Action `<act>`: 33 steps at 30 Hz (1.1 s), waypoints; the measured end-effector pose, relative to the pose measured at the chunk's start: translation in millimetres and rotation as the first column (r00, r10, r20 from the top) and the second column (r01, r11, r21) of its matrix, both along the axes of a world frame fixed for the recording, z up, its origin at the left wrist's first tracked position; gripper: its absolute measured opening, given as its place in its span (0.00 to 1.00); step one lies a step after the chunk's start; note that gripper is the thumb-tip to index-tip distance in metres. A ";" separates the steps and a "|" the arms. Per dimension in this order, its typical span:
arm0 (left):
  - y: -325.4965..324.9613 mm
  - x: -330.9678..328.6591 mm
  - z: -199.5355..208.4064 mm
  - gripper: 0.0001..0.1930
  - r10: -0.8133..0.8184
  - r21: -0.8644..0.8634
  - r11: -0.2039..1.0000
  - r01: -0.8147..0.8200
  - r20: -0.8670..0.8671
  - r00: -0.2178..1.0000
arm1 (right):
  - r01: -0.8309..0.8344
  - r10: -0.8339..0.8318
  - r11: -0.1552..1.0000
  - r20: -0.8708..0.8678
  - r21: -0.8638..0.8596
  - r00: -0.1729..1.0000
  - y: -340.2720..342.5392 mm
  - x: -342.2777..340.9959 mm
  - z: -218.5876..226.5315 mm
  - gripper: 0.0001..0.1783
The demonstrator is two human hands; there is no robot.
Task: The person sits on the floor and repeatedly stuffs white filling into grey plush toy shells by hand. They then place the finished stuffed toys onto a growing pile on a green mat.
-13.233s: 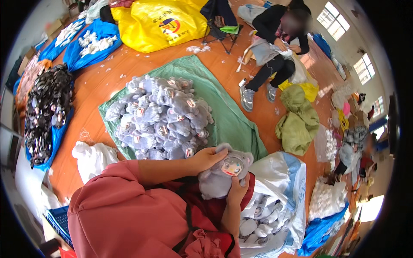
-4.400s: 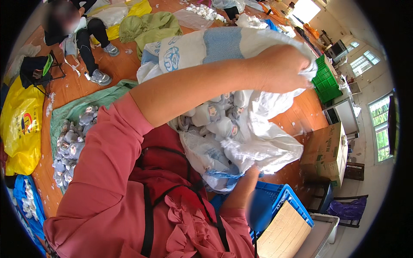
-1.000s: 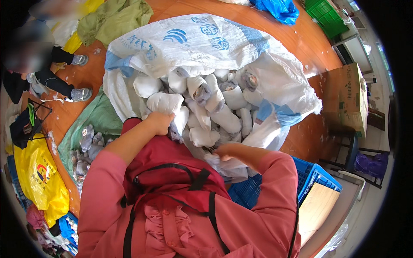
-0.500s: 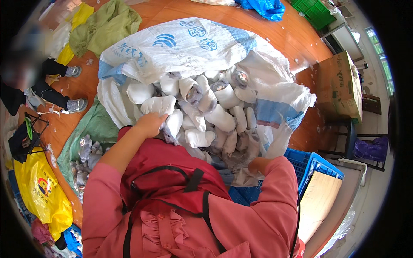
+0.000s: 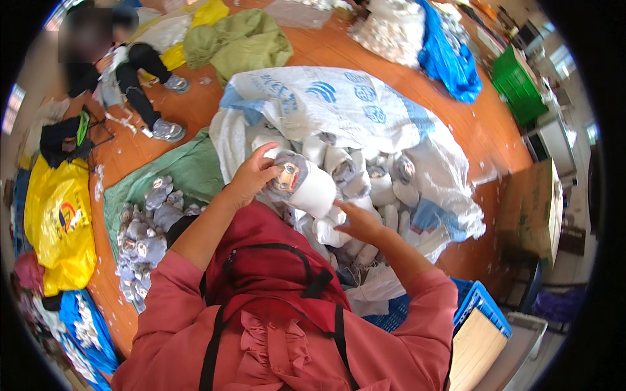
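Observation:
Over the pile, a plush toy [image 5: 314, 191] with a grey head, a printed face and a white padded wrap lies tilted between my hands. My left hand [image 5: 251, 177] grips the grey head end, its fingers at the edge of the face. My right hand [image 5: 362, 223] is open beside the white end, thumb and fingers apart; its fingertips reach the wrap's edge, and I cannot tell how firmly they touch. Beneath are several similar white-wrapped toys [image 5: 385, 190] in a large white woven sack [image 5: 339, 114] with blue print. A red apron [image 5: 267, 260] covers my lap.
At the left, grey plush toys [image 5: 140, 244] lie on a green sheet [image 5: 130, 189]. A blue crate [image 5: 479, 306] stands by my right elbow, near a cardboard box [image 5: 531, 212]. Another person sits at the far left, and a green crate [image 5: 518, 85] stands far right.
My left hand has lifted a plush toy from the pile, its face now showing. My right hand has moved from the sack's near edge toward the toy. The view has shifted.

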State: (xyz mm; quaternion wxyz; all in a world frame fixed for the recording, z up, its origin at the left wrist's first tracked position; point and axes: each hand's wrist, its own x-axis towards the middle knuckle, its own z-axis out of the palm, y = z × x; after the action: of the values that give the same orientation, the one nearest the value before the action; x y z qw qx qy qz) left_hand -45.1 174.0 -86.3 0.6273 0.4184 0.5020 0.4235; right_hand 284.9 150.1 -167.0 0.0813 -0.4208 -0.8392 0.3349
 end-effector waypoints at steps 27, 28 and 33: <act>-201.5 -92.3 -10.8 0.10 0.506 0.013 0.862 -0.506 0.034 0.862 | -0.530 0.244 0.842 -0.805 -0.101 0.541 -70.4 -243.0 65.2 0.26; -211.9 -93.8 3.7 0.10 0.486 0.044 0.874 -0.484 -0.092 0.869 | -0.464 0.204 0.878 -0.784 -0.118 0.586 -71.3 -246.2 56.3 0.25; -250.6 -105.6 24.6 0.12 0.432 0.051 0.900 -0.432 -0.215 0.876 | -0.551 0.236 0.813 -0.757 -0.190 0.610 -77.0 -265.6 63.5 0.22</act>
State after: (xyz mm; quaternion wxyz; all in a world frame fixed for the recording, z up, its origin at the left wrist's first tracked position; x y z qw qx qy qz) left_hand -150.7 -76.6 -61.7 0.4569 0.3408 0.6491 0.5037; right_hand 19.3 73.1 -103.4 0.2273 -0.0677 -0.7273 0.6441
